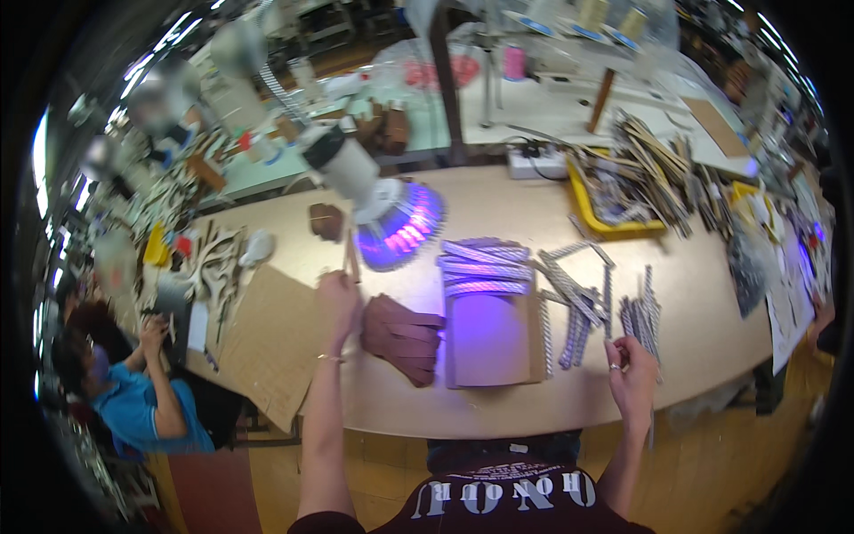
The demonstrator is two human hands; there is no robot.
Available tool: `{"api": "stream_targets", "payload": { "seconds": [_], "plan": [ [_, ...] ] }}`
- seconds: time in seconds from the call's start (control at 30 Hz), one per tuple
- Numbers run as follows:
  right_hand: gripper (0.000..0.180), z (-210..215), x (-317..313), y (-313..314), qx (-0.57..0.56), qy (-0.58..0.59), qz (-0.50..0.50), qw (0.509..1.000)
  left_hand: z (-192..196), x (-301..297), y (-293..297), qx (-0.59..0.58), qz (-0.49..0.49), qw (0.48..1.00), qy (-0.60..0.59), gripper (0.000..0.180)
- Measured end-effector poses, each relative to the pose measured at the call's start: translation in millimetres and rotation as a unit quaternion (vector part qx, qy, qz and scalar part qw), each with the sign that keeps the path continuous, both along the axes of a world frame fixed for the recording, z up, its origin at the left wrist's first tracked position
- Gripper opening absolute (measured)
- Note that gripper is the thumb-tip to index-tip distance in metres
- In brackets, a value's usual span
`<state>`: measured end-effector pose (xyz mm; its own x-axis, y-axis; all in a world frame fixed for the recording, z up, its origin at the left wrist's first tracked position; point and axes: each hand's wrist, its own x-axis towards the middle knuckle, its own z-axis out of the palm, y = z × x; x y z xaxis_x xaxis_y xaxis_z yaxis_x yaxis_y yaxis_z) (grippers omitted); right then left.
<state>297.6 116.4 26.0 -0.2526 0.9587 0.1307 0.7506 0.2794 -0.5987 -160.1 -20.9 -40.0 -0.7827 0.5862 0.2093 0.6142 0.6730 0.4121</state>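
My left hand [338, 307] is closed on a narrow brown strip [352, 256], which points up past the fingers beside the lamp. Just right of it lies a fanned pile of flat brown strips [402, 340]. My right hand [632, 367] pinches the lower end of a grey-and-white patterned strip [608, 298]. More patterned strips [576, 334] lie loose and crossed to its left, and another bunch [642, 313] lies just beyond it. Between my hands sits a shallow cardboard tray [539, 356], with several patterned strips [485, 267] laid side by side across its far end.
A lamp [398, 222] casts purple light over the tray. Farther back are a small brown bundle [326, 221], a white power strip [538, 164] and a yellow bin [623, 230] of strips. A cardboard sheet [267, 343] lies at left, near a seated person in blue [156, 409].
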Motion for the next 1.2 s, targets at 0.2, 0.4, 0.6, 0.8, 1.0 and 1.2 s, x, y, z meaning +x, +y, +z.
{"api": "stream_targets", "payload": {
  "seconds": [0.2, 0.4, 0.6, 0.8, 1.0, 1.2],
  "plan": [
    [0.017, 9.5, -14.7, 1.9, -0.042, 0.091, 0.064, 0.993, -11.4, -5.7, -9.3, 0.125, -0.078, 0.989, -0.003, 0.032],
    [0.015, 58.2, -45.1, -24.3, -0.106, 0.221, 0.257, 0.935, -18.4, -14.8, -0.1, 0.004, -0.132, 0.988, 0.076, 0.027],
    [0.061, 107.5, -66.4, -59.0, -0.301, 0.573, 0.609, 0.458, -3.2, 9.6, -13.2, 0.258, -0.005, 0.963, -0.083, 0.021],
    [0.087, 113.4, -90.6, -78.9, -0.303, 0.66, 0.628, 0.281, 54.2, 122.0, -52.7, 0.536, 0.002, 0.681, -0.498, 0.021],
    [0.067, 106.9, -83.2, -55.6, -0.331, 0.596, 0.645, 0.345, 96.0, 209.9, -43.4, 0.537, -0.083, 0.579, -0.608, 0.018],
    [0.032, 84.6, -86.0, -53.8, -0.181, 0.327, 0.331, 0.866, 83.5, 248.9, -21.3, 0.54, -0.148, 0.684, -0.467, 0.01]
  ]
}}
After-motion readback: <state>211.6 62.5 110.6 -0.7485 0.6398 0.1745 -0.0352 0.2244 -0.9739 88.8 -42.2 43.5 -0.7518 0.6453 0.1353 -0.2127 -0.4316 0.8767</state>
